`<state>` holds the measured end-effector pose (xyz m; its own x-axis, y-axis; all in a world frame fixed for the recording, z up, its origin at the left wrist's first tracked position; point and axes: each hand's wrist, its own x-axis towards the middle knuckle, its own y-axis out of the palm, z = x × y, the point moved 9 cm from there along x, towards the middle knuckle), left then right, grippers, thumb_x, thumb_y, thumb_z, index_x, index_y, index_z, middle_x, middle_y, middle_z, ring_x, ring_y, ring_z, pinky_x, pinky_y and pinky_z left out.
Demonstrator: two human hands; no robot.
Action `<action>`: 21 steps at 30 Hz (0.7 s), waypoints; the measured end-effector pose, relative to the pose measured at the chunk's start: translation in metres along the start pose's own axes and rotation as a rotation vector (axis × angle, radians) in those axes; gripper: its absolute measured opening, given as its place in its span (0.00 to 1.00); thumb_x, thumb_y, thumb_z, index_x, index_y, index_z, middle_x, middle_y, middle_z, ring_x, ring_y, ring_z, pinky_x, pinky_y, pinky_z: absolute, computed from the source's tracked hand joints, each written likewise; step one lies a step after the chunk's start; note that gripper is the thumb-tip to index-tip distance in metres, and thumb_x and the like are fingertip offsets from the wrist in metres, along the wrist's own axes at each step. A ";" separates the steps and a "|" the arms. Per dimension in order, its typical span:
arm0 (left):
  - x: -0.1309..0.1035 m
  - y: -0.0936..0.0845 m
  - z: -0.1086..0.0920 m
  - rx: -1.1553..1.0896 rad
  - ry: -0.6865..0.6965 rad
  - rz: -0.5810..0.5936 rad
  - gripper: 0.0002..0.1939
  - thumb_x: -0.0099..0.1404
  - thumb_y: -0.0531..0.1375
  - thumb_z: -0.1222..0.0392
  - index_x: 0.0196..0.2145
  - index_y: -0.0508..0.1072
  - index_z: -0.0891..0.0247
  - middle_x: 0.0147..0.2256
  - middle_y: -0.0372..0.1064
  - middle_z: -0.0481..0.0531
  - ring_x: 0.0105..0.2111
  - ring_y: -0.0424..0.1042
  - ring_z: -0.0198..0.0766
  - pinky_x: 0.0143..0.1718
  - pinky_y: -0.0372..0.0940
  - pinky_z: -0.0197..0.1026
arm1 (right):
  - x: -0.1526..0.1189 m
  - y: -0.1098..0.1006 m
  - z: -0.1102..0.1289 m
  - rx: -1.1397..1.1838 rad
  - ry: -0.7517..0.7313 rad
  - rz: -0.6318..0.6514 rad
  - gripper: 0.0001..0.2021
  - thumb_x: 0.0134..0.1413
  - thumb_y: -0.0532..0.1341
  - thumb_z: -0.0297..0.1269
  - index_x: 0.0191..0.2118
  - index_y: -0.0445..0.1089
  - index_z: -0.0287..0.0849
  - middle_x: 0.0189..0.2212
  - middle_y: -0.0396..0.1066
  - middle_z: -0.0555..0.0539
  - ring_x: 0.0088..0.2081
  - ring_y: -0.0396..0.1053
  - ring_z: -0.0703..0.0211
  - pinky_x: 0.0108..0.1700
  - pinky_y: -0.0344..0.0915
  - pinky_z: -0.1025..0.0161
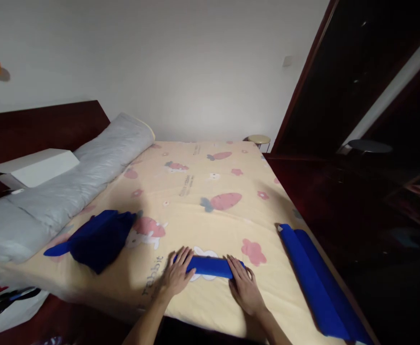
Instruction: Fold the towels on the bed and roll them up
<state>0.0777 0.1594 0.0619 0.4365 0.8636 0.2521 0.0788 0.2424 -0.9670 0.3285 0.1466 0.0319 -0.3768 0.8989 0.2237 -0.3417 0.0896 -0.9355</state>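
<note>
A narrow blue folded cloth [210, 266] lies crosswise on the bed near its front edge. On its left end rests my left hand [178, 272], fingers lying over the cloth with the thumb along its lower side. My right hand [245, 285] lies on the right end, its fingers over the fabric. Farther left, a crumpled blue cloth [100, 239] sits on the patterned sheet. Along the bed's right edge lies a long blue folded piece [321, 287], apart from my hands.
A grey rolled quilt [87, 167] runs along the headboard [44, 127], with a white box [39, 167] on it. The bed [195, 220] has a cream sheet. A round stool [259, 139] stands beyond its far right corner. Dark wardrobe doors are at right.
</note>
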 end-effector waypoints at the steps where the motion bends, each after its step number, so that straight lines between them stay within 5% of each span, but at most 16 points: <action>1: 0.000 0.002 0.001 0.001 0.004 0.018 0.39 0.66 0.55 0.48 0.69 0.42 0.56 0.67 0.52 0.53 0.66 0.50 0.44 0.65 0.45 0.50 | 0.002 0.001 -0.002 0.018 0.012 0.025 0.32 0.61 0.47 0.35 0.70 0.38 0.48 0.68 0.49 0.45 0.67 0.50 0.54 0.63 0.50 0.49; 7: 0.007 0.014 0.003 -0.128 -0.013 0.099 0.34 0.64 0.55 0.58 0.66 0.52 0.58 0.64 0.58 0.56 0.64 0.55 0.43 0.64 0.48 0.49 | 0.035 -0.016 0.005 0.099 0.137 0.211 0.33 0.50 0.50 0.29 0.65 0.56 0.45 0.63 0.60 0.40 0.63 0.57 0.47 0.59 0.52 0.45; 10: 0.010 0.012 0.013 -0.260 -0.119 0.072 0.29 0.62 0.56 0.62 0.61 0.62 0.58 0.62 0.62 0.56 0.63 0.57 0.44 0.63 0.50 0.51 | 0.059 -0.055 0.011 0.090 0.123 0.236 0.27 0.45 0.54 0.29 0.55 0.68 0.41 0.51 0.72 0.38 0.53 0.67 0.45 0.56 0.55 0.47; 14: 0.011 0.013 0.013 -0.340 -0.313 0.002 0.27 0.59 0.57 0.66 0.57 0.67 0.58 0.57 0.66 0.59 0.59 0.62 0.50 0.59 0.56 0.57 | 0.088 -0.135 0.035 0.092 -0.038 0.243 0.13 0.44 0.58 0.29 0.38 0.74 0.43 0.34 0.77 0.47 0.39 0.72 0.55 0.46 0.60 0.61; 17: 0.015 0.024 -0.012 -0.471 -0.423 -0.012 0.25 0.59 0.57 0.67 0.55 0.68 0.61 0.52 0.71 0.61 0.53 0.69 0.50 0.53 0.64 0.56 | 0.102 -0.203 0.066 0.080 -0.155 0.236 0.10 0.45 0.61 0.31 0.37 0.73 0.45 0.33 0.75 0.50 0.35 0.71 0.59 0.36 0.59 0.67; 21: 0.024 0.045 -0.080 -0.709 -0.412 0.040 0.24 0.57 0.59 0.66 0.53 0.70 0.61 0.45 0.76 0.57 0.44 0.75 0.43 0.45 0.70 0.44 | 0.105 -0.268 0.107 -0.014 -0.234 0.257 0.11 0.45 0.66 0.34 0.38 0.74 0.43 0.29 0.74 0.50 0.31 0.70 0.59 0.32 0.56 0.67</action>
<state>0.1630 0.1554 0.0213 0.0976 0.9922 0.0773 0.6780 -0.0095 -0.7350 0.2882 0.1709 0.3349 -0.6368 0.7702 0.0358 -0.1992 -0.1194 -0.9727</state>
